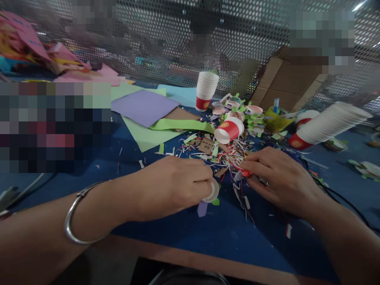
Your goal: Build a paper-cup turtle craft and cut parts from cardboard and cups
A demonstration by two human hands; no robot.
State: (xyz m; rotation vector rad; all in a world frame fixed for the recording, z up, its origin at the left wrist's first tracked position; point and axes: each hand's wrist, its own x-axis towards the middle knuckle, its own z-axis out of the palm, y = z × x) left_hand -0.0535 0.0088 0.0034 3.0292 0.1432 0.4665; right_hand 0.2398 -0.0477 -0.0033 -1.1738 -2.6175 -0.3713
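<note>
My left hand (175, 186) is closed around a small round white paper-cup piece (212, 190). Green and purple paper tabs (202, 209) stick out beside the piece, low over the blue table. At the edge of the scrap pile, the fingers of my right hand (276, 180) are bent around a small red object with a clear tip (244, 173); its exact kind is hard to make out. Beyond both hands, a red and white paper cup (229, 130) lies on its side. Shredded paper scraps (208, 147) spread between the cup and my hands.
A cup stack (207, 91) stands at the back, and another cup stack (329, 124) leans at right. Finished-looking cup pieces with green tabs (252, 114) are heaped behind the scraps. Purple paper (145, 105) lies left of centre. A cardboard box (285, 81) rests against the perforated metal panel (166, 47).
</note>
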